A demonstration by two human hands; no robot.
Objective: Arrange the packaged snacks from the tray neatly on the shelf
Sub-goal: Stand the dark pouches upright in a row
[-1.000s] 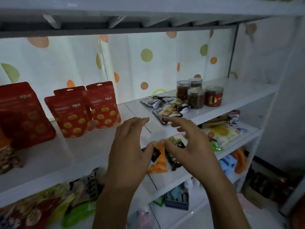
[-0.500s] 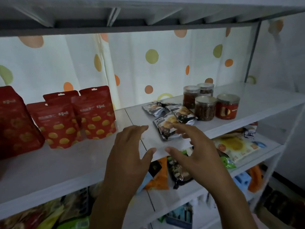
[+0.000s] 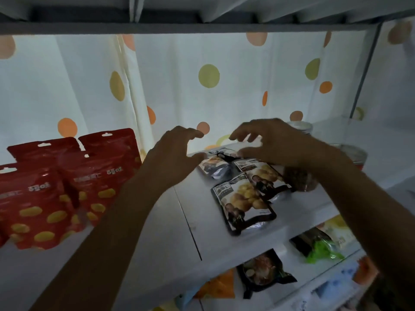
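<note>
Silver-and-black foil snack pouches (image 3: 243, 205) are the target: a few lie flat, overlapping and askew on the glossy white shelf board (image 3: 157, 243), right of its seam. Change vs a second ago: both hands were low at the shelf's front lip, and now they're up and forward over the back of that pile; the camera has also closed in. Fingers of the left hand (image 3: 177, 151) are spread, loosely curved and empty. Its thumb tip is just beside the rear pouch (image 3: 215, 168), contact unclear. Same for the right hand (image 3: 278, 144): splayed, holding nothing, above the rear of the pile, thumb low; can't tell if it touches. My read: nothing is picked up yet. It looks like a two-hand gather to straighten the loose pouches, so the tidy step is starting, not done. Tray not in view. Left of the seam, red stand-up pouches with yellow print (image 3: 98, 176) stand upright in a staggered row. Clear plastic jars of brown nuts (image 3: 301, 179) sit under the right wrist, mostly hidden, so a knock risk. Light is dim. A backlit white curtain with orange and green dots (image 3: 208, 76) hangs behind, with the grey underside of the upper shelf (image 3: 202, 25) above. The lower shelf (image 3: 298, 263) holds mixed packets.
</note>
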